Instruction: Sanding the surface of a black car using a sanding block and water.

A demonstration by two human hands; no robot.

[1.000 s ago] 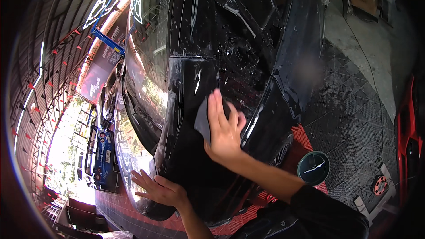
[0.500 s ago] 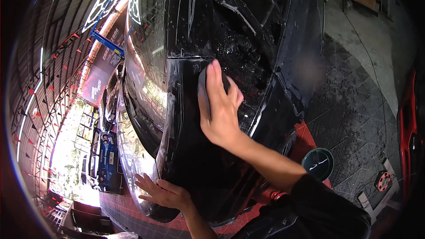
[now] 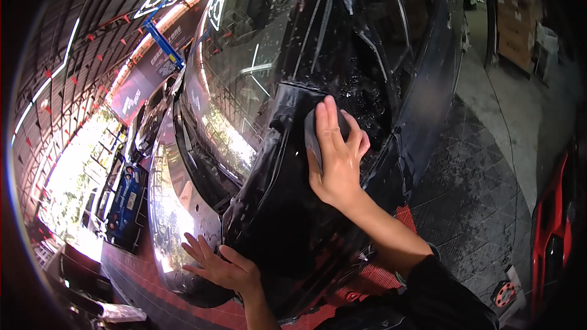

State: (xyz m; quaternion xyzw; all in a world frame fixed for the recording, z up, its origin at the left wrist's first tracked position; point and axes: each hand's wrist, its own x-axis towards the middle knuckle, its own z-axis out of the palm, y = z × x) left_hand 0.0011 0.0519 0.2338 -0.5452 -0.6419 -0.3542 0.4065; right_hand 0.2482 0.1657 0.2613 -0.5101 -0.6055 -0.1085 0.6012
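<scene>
A black car's wet front fender (image 3: 269, 226) lies under both my hands. My right hand (image 3: 339, 162) presses a dark grey pad (image 3: 310, 134) against the panel, close to the seam near the windshield (image 3: 244, 67). Its fingers lie along the pad's top and wrap round its side; the pad's exact kind is hard to make out. My left hand (image 3: 225, 269), fingers spread, rests near the front edge of the glossy hood (image 3: 168, 214) and holds nothing. Water drops dot the dark bodywork beyond the pad.
Red and dark grey grid floor tiles (image 3: 471, 153) run beside the car. At the right stand a red car part (image 3: 553, 220) and an orange reel (image 3: 505, 294). Cardboard boxes (image 3: 513, 36) are stacked at the far right. A vehicle with a blue panel (image 3: 125, 198) stands at left.
My view has shifted, so the car appears turned and further right. My right hand still holds the pad near the seam; my left stays spread on the front. The green bucket is now mostly hidden.
</scene>
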